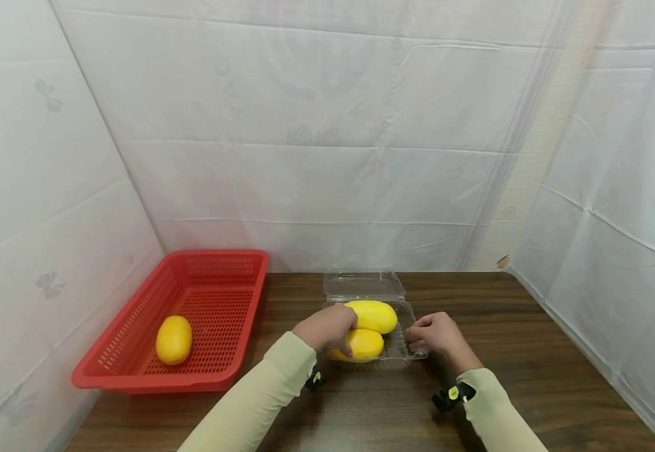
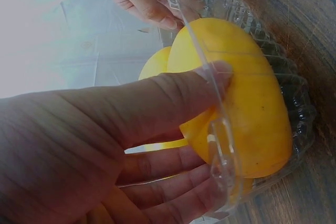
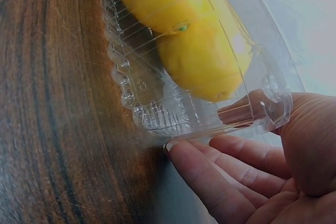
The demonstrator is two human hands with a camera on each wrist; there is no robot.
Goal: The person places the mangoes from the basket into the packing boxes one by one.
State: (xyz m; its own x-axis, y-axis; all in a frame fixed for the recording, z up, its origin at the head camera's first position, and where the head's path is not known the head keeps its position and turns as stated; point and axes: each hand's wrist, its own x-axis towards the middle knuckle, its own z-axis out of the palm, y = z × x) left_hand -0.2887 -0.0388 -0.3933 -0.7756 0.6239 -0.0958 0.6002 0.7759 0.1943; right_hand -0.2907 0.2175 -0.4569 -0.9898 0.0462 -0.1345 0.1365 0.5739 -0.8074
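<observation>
A clear plastic clamshell container (image 1: 396, 344) lies on the table with its lid folded back, holding two smooth yellow oval fruits. My left hand (image 1: 330, 328) grips the nearer fruit (image 1: 365, 346); in the left wrist view its thumb (image 2: 178, 95) presses on the fruit behind the clear front wall. Just beyond, the farther fruit (image 1: 375, 316) lies against it. At the container's right side, my right hand (image 1: 437, 333) pinches the wall. The right wrist view shows the thumb inside the rim and the fingers (image 3: 210, 182) along the outside, with a small green stem spot on one fruit.
To the left stands a red slotted plastic basket (image 1: 256, 307) with one more yellow fruit (image 1: 173, 339) in it. The lid (image 1: 363, 285) lies open toward the back wall. White sheeting (image 1: 327, 125) encloses the wooden table (image 1: 508, 351) behind and at both sides.
</observation>
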